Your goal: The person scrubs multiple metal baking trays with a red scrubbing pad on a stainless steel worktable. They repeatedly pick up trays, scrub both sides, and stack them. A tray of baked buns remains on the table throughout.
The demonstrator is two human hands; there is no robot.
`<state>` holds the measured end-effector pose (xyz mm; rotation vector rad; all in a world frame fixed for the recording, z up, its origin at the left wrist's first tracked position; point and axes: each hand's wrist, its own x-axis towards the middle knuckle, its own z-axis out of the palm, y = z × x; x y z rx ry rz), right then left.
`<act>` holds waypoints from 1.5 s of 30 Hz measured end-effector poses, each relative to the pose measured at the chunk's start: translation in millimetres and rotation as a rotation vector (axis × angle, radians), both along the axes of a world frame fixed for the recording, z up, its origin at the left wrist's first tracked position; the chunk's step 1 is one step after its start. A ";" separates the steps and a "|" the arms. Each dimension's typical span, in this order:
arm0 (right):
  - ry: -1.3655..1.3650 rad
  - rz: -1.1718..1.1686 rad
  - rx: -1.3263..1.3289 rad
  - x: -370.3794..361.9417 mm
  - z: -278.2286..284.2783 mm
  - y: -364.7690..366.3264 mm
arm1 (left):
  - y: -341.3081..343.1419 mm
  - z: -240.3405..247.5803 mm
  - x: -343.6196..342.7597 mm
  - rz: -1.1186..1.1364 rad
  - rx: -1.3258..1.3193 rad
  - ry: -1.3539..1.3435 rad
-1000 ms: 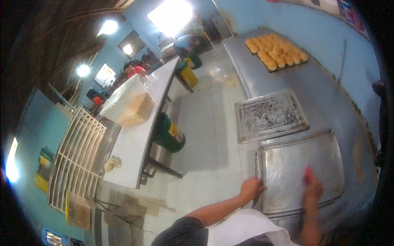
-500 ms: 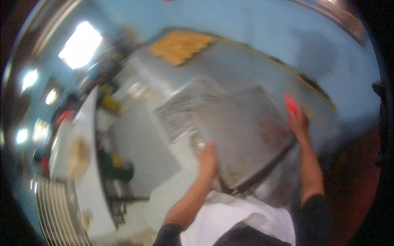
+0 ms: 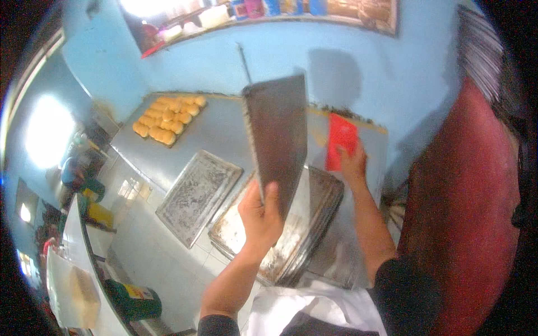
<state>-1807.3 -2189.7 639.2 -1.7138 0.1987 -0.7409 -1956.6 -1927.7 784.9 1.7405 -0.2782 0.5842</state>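
My left hand (image 3: 262,215) is closed round the near end of a dark baking tray (image 3: 277,134), which stands tilted up on its edge. Below the raised tray, other baking trays (image 3: 286,246) lie stacked, their top one worn and greasy. To the right, my right hand (image 3: 353,163) grips a flat red rectangular piece (image 3: 342,134), thin like a scraper or a cloth; its material is unclear. Another scuffed metal tray (image 3: 199,187) lies to the left of the stack.
Golden buns (image 3: 168,115) sit in rows at the far left of the grey metal table (image 3: 224,129). A blue wall (image 3: 224,61) with a shelf opening runs behind it. At left are a white counter (image 3: 73,241) and a dark green bucket (image 3: 134,299); a red surface (image 3: 465,224) rises at right.
The tray in my left hand has swung from lying nearly flat to standing up on edge, uncovering the stack beneath. My view has turned, bringing the shelf opening in.
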 end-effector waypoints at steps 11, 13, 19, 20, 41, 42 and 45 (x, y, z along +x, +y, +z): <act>0.028 0.074 -0.347 -92.2 26.0 87.3 | 158.9 -62.4 -11.1 0.457 -0.642 0.556; 0.142 0.105 -0.375 -123.3 20.4 100.5 | 252.3 -139.0 -1.7 0.221 -1.044 0.459; 0.475 0.214 -0.460 -207.7 -9.2 123.3 | 362.2 -218.7 9.0 0.265 -1.242 0.516; 0.474 0.183 -0.455 -220.2 -14.2 128.2 | 373.5 -221.2 12.5 0.297 -1.228 0.562; 0.507 0.674 -1.169 -257.4 -55.2 309.5 | 172.9 -301.7 -118.6 -0.019 -0.527 0.982; 0.496 0.651 -1.226 -247.9 -64.0 308.2 | 177.7 -314.8 -113.5 -0.039 -0.393 0.975; 0.635 0.502 -1.110 -170.0 -89.8 241.8 | 170.5 -275.3 -116.0 0.079 -0.426 1.107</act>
